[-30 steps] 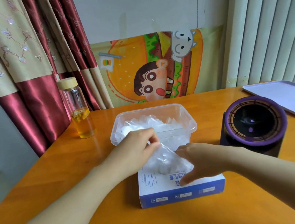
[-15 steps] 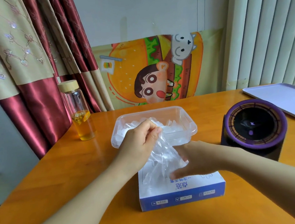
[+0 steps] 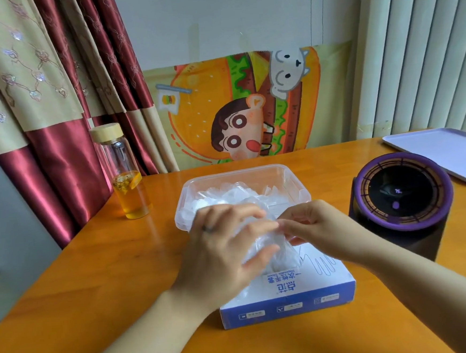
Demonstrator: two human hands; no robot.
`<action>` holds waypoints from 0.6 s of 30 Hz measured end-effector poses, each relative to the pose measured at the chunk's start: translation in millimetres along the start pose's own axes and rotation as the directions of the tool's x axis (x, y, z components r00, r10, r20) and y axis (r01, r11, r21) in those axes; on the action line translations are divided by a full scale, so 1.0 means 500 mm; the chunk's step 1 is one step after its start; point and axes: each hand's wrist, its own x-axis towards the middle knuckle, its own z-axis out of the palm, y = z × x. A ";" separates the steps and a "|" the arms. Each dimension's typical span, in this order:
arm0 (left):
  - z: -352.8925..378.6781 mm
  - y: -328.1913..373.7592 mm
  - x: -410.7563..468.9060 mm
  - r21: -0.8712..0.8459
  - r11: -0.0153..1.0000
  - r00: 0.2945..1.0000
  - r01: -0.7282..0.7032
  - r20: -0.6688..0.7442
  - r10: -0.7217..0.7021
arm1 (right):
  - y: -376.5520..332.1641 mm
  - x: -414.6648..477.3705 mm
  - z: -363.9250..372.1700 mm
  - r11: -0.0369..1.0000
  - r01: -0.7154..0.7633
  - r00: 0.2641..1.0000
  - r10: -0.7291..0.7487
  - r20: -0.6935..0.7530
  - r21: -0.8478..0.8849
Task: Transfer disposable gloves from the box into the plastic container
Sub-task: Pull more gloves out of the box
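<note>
Glove box (image 3: 299, 292), blue and white, lies flat on the wooden table (image 3: 95, 284). Directly above the box a bunch of clear gloves (image 3: 277, 252) is held up, its lower end reaching down to the box top. The left hand (image 3: 223, 249) grips the bunch from the left, fingers and thumb curled round it; a ring (image 3: 206, 228) sits on one finger. The right hand (image 3: 314, 228) pinches the upper part of the same bunch between thumb and fingertips. The plastic container (image 3: 240, 174) stands just beyond the box, lid off, holding a heap of crumpled gloves (image 3: 227, 195); whether it touches the box cannot be told. Beyond and left of the box, well apart, a glass bottle (image 3: 125, 171) with a wooden cap stands upright, amber liquid in its lower part. Right of the box, near, stands a dark round device (image 3: 400, 193) with a purple rim. Farther right and beyond lies a pale tray (image 3: 447, 151).
</note>
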 end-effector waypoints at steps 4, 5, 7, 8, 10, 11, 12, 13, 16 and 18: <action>0.022 0.000 -0.024 0.130 0.991 0.949 0.016 0.311 -0.057 | 0.009 -0.002 0.007 0.973 -0.043 0.995 0.061 -0.074 0.227; 0.028 0.000 -0.026 0.125 0.992 0.938 0.021 0.342 -0.063 | 0.011 -0.003 0.008 0.966 -0.042 0.992 0.071 -0.105 0.254; 0.039 -0.001 -0.032 0.099 0.995 0.910 0.023 0.410 -0.062 | 0.015 -0.001 0.010 0.962 -0.024 0.983 0.072 -0.169 0.271; 0.043 0.002 -0.032 0.086 0.996 0.884 0.018 0.465 -0.057 | 0.015 -0.001 0.009 0.965 -0.008 0.977 0.063 -0.204 0.262; 0.044 0.014 -0.028 0.082 0.996 0.797 -0.023 0.604 -0.031 | 0.012 0.003 0.004 0.973 0.036 0.954 0.034 -0.298 0.226; 0.041 0.023 -0.021 0.090 0.995 0.741 -0.052 0.671 -0.021 | 0.008 0.006 -0.001 0.975 0.062 0.936 0.018 -0.353 0.214; 0.043 0.028 -0.020 0.105 0.992 0.687 -0.072 0.726 -0.028 | 0.002 0.009 -0.008 0.974 0.089 0.914 0.004 -0.405 0.210; 0.051 0.028 -0.021 0.120 0.990 0.647 -0.074 0.761 -0.044 | -0.007 0.014 -0.016 0.971 0.115 0.890 -0.007 -0.455 0.210; 0.057 0.035 -0.002 0.125 0.992 0.523 0.018 0.844 -0.116 | -0.035 0.030 -0.041 0.961 0.187 0.834 -0.046 -0.550 0.203; 0.049 0.036 0.013 0.066 0.978 0.486 0.196 0.860 -0.155 | -0.054 0.037 -0.056 0.961 0.219 0.834 -0.094 -0.543 0.170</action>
